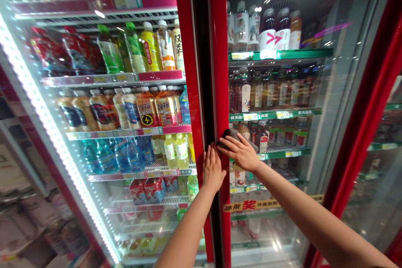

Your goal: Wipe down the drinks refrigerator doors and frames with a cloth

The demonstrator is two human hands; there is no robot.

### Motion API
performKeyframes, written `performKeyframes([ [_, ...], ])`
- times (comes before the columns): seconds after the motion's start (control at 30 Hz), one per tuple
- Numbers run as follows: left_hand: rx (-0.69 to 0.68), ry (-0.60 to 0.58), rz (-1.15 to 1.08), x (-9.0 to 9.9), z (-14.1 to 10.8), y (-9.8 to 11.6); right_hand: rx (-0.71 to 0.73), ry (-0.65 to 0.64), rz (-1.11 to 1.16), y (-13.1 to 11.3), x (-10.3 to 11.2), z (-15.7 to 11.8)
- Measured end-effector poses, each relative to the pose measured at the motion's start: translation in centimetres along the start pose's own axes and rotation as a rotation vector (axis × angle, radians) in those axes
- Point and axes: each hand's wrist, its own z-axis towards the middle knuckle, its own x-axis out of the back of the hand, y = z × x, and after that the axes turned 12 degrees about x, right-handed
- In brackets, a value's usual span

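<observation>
A dark grey cloth (pixel 251 145) lies under my right hand (pixel 241 153), which presses it against the red frame and glass of the right cooler door. Its fingers stretch over the cloth and point to the left. Lower and to the left, my left hand (pixel 214 171) rests with fingers extended upward on the black strip (pixel 205 104) between the two doors. Nothing shows in that hand. The red door frame (pixel 220 71) runs upright beside both hands. Part of the cloth is hidden by my right fingers.
Behind the left glass, lit shelves (pixel 163 76) carry several rows of bottled drinks. More bottles stand on green-edged shelves (pixel 282 53) behind the right glass. A yellow label strip (pixel 270 204) crosses the right door. Another red frame (pixel 361 125) stands further right.
</observation>
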Motion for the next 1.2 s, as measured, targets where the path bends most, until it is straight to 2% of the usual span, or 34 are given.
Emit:
performKeyframes([
  [0.1,-0.029,0.05,-0.014,1.9,2.8,0.8,-0.151,0.088,-0.087,1.7,1.0,1.5],
  [0.17,-0.071,0.056,-0.011,2.3,2.9,0.9,-0.25,0.135,-0.137,1.0,0.5,0.6],
  [0.23,-0.1,0.047,0.005,2.0,1.8,0.6,-0.282,0.133,-0.16,-0.6,-0.6,-1.7],
  [0.3,-0.117,0.036,0.025,1.5,0.5,0.1,-0.231,0.083,-0.151,-2.4,-1.6,-4.5],
  [0.37,-0.139,0.03,0.038,1.1,-0.2,-0.4,-0.117,0.027,-0.117,-3.2,-2.0,-6.5],
  [0.47,-0.16,0.035,0.044,1.1,0.2,-0.5,0.008,-0.011,-0.072,-1.9,-1.0,-6.5],
  [0.6,-0.175,0.04,0.038,1.2,2.1,0.3,-0.162,0.025,-0.121,0.3,0.1,-3.9],
  [0.7,-0.179,0.043,0.031,0.9,2.5,0.5,-0.251,0.048,-0.141,-1.1,-0.9,-4.6],
  [0.83,-0.217,0.032,0.028,0.7,2.2,-0.3,-0.101,-0.017,-0.077,-4.5,-2.5,-8.1],
  [0.93,-0.251,0.022,0.045,1.0,2.2,-0.7,-0.005,-0.041,-0.046,-4.0,-2.0,-8.7],
  [1.0,-0.259,0.027,0.051,1.3,2.4,-0.6,-0.084,-0.025,-0.077,-2.3,-1.2,-8.2],
  [1.1,-0.278,0.039,0.047,1.6,2.7,0.2,-0.353,0.043,-0.152,-0.5,-0.7,-8.3],
  [1.2,-0.286,0.047,0.037,1.7,2.6,0.7,-0.588,0.09,-0.183,-2.4,-2.0,-10.2],
])
